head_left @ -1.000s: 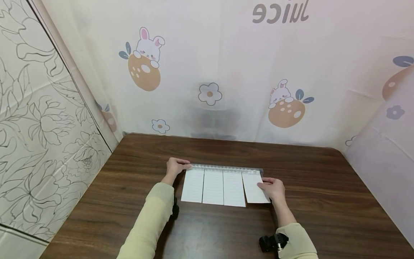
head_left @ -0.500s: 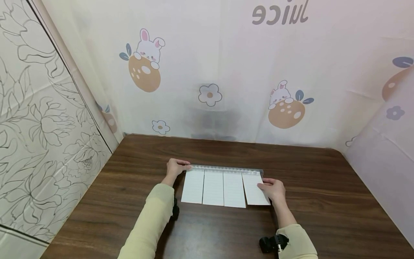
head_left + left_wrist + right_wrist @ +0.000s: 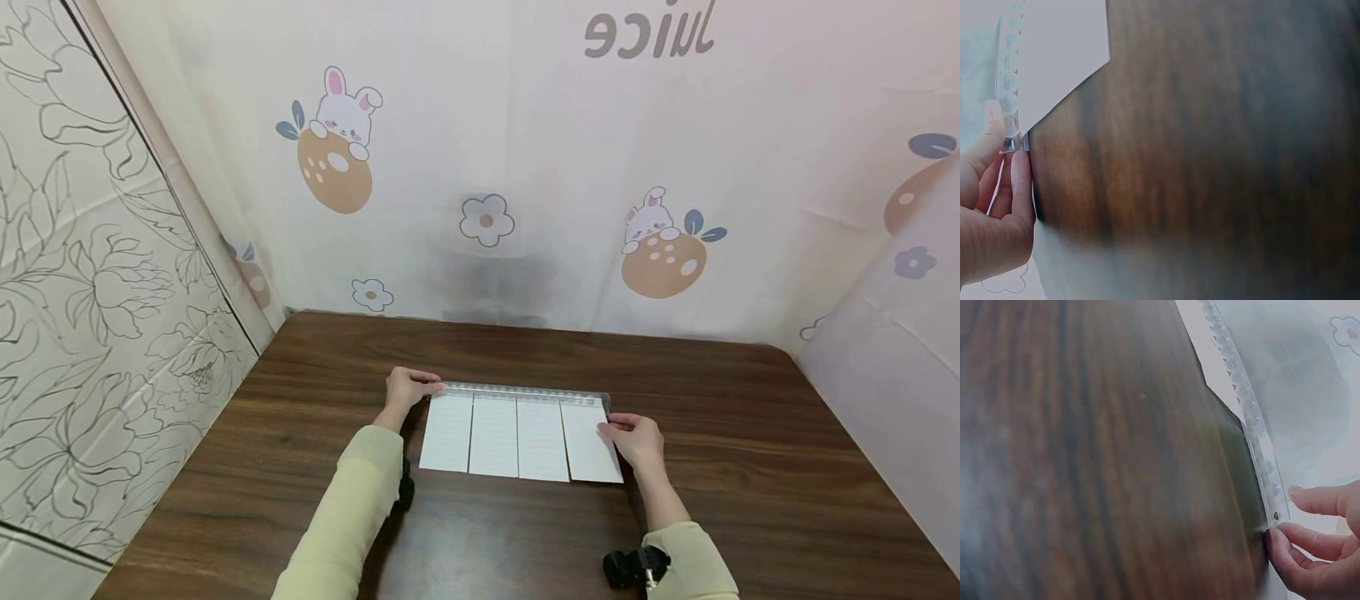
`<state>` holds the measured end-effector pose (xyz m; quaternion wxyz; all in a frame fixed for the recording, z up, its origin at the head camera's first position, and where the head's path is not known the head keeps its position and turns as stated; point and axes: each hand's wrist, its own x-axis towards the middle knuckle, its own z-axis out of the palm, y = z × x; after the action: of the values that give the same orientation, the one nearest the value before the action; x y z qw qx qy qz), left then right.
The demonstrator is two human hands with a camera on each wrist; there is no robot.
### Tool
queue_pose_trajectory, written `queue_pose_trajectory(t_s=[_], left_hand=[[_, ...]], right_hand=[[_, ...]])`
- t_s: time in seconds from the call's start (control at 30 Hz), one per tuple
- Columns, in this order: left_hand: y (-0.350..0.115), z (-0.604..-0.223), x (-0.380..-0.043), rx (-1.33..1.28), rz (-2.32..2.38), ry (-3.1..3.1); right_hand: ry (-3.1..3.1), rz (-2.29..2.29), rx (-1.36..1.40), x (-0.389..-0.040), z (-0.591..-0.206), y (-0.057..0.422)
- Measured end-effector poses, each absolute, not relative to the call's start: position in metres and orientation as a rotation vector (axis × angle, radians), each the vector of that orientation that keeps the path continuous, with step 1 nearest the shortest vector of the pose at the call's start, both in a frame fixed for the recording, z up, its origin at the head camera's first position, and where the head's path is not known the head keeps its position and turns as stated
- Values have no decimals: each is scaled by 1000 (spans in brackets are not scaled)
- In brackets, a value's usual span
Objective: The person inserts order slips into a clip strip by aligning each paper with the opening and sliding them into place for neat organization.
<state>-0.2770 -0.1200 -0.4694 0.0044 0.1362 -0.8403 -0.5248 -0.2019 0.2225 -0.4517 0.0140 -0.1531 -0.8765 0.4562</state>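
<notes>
A clear plastic strip [image 3: 525, 392] with a row of small marks lies crosswise on the table. Below it hang several white lined cards [image 3: 446, 433] side by side, their top edges at the strip. My left hand [image 3: 405, 392] pinches the strip's left end; the left wrist view shows the thumb [image 3: 994, 119] on one face and fingers behind. At the right side, my right hand [image 3: 636, 437] pinches the edge of the rightmost white card [image 3: 588, 437], thumb on top. In the right wrist view the fingertips [image 3: 1275, 540] are right at the strip's end.
The dark wooden table [image 3: 510, 533] runs back to a white curtain [image 3: 487, 125] printed with rabbits and flowers. A flower-patterned panel [image 3: 112, 292] stands along the left. Black wrist cameras [image 3: 633, 567] sit at both sleeves.
The rightmost card has come down and swung left at its lower end, so its bottom edge now lies nearly level with the neighbouring cards. My left hand keeps its place on the strip.
</notes>
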Motion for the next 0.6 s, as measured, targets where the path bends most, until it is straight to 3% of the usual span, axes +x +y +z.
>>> queue_pose_trajectory(t_s=[0.37, 0.6], left_hand=[[-120, -466, -277, 353, -1533, -2683], [-116, -465, -273, 266, -1449, -2721]], right_hand=[[-2785, 1261, -360, -207, -452, 232], [-2845, 1014, -140, -214, -446, 241]])
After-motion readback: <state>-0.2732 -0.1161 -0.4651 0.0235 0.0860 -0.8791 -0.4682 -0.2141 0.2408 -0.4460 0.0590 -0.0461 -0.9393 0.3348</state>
